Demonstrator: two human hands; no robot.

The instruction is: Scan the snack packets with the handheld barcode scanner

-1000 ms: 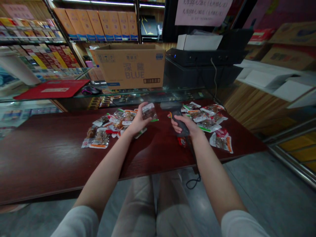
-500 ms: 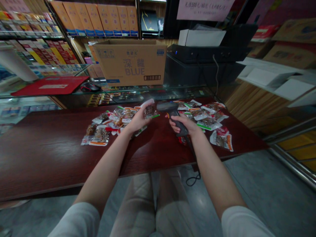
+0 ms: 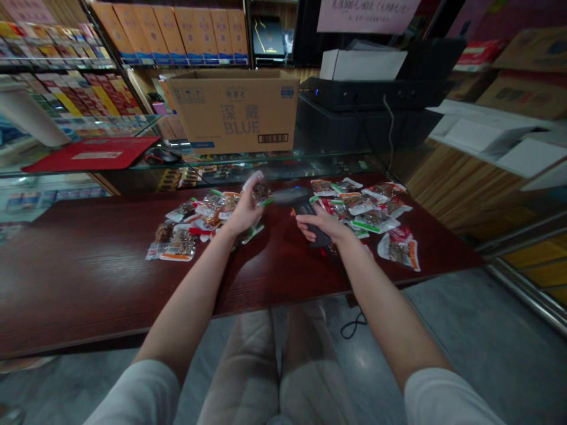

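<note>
My left hand (image 3: 243, 215) is closed on a clear snack packet (image 3: 262, 190) with a green edge, lifted over the left pile. In my right hand (image 3: 322, 224) is a dark handheld barcode scanner (image 3: 305, 211), its head pointing left toward that packet, slightly blurred. A small gap separates scanner and packet. Under and beside my left hand lies a pile of snack packets (image 3: 208, 213) in clear wrappers with orange, red and green edges. Another pile of packets (image 3: 367, 203) lies to the right of the scanner. Part of a packet beneath my right hand is hidden.
The dark red wooden table (image 3: 101, 260) carries both piles. Behind it, on a glass counter, stand a cardboard box (image 3: 239, 118), a computer mouse (image 3: 162, 156) on a red mat (image 3: 88, 154), and a black machine (image 3: 372, 94). A looped cable (image 3: 353, 326) hangs below the front edge.
My left hand has moved slightly left with the packet, which has tilted. The scanner has shifted left and a little lower with my right hand. The hanging cable has swung right.
</note>
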